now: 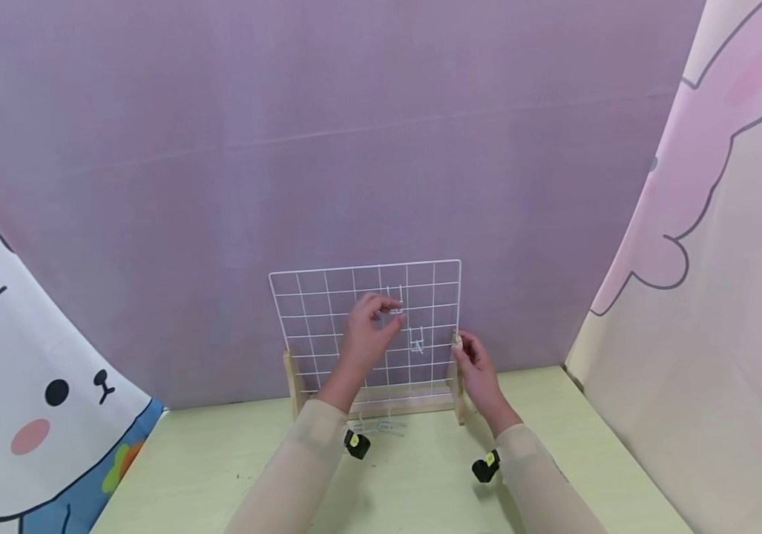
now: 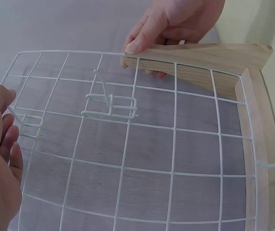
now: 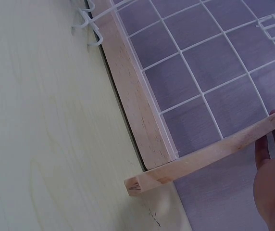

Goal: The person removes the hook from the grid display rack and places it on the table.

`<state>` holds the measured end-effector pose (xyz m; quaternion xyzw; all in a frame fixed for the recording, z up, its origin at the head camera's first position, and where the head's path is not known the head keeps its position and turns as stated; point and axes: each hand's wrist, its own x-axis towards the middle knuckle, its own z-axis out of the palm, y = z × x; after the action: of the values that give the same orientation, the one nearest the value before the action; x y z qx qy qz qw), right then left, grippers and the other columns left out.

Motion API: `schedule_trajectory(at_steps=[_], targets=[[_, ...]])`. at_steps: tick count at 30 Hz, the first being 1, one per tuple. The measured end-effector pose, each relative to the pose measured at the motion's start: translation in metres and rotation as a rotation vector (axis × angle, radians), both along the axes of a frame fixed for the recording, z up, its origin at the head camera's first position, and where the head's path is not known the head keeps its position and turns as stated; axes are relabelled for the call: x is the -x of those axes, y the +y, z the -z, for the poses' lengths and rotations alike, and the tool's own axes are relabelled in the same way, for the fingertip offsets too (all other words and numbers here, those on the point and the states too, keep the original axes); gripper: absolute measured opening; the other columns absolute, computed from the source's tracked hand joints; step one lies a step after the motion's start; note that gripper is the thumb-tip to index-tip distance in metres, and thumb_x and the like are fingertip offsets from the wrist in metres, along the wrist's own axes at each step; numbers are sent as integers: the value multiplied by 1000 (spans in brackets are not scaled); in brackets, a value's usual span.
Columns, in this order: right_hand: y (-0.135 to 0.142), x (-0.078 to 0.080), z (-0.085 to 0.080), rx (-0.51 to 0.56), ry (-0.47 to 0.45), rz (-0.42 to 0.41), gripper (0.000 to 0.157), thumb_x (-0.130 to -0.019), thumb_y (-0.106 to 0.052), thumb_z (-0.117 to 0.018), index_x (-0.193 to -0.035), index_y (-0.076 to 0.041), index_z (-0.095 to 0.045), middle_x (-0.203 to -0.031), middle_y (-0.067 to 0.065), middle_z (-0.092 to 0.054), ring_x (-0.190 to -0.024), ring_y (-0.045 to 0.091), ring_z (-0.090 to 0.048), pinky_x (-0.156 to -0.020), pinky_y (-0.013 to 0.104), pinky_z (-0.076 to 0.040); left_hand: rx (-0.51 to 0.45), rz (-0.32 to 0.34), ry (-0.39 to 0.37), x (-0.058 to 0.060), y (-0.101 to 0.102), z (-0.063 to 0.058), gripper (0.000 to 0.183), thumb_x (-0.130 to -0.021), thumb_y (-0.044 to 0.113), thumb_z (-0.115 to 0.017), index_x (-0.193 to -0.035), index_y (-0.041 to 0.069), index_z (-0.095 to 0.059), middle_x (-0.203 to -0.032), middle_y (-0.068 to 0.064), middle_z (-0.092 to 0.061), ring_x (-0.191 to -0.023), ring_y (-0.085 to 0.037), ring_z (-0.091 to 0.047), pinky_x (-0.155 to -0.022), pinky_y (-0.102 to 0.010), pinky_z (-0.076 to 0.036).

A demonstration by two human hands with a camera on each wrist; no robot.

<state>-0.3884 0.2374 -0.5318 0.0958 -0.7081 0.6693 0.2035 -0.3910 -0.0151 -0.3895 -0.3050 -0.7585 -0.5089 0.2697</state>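
Observation:
A white wire grid panel [image 1: 367,319] stands upright in a wooden stand [image 2: 262,139]. My left hand [image 1: 369,334] is at the upper part of the grid, its thumb and index finger pinching a white wire hook [image 2: 31,126]; the fingers partly cover that hook. A second wire hook [image 2: 111,103] hangs on the grid, lower and to the right in the head view. At the right side, my right hand [image 1: 478,367] grips the top of the stand's wooden upright [image 3: 214,156], its thumb by the panel's edge.
Several loose white wire hooks [image 1: 381,426] lie on the pale wooden table [image 1: 220,460] in front of the stand. A purple cloth [image 1: 354,148] hangs behind it. Printed cartoon cloths flank the table on the left [image 1: 33,371] and right [image 1: 721,334].

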Motion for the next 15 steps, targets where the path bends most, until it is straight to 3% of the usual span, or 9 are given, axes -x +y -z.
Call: schedule_trajectory(at_steps=[7, 15], targets=[[-1, 1, 1, -16, -15, 11, 41, -117, -26, -59, -155, -9, -56, -141, 22, -62, -116, 22, -58, -108, 43, -56, -10, 2, -23, 1, 1, 0, 18, -95, 4, -87, -112, 2, -79, -110, -4, -73, -102, -26, -69, -91, -46, -59], [0, 2, 4, -13, -15, 8, 41, -117, -27, -58, -155, -10, -56, -142, 21, -61, -118, 23, -58, -111, 50, -54, -23, -38, -5, -1, 3, 0, 12, -96, 5, -87, -106, 7, -81, -103, 1, -75, -96, -17, -70, -87, -33, -61]])
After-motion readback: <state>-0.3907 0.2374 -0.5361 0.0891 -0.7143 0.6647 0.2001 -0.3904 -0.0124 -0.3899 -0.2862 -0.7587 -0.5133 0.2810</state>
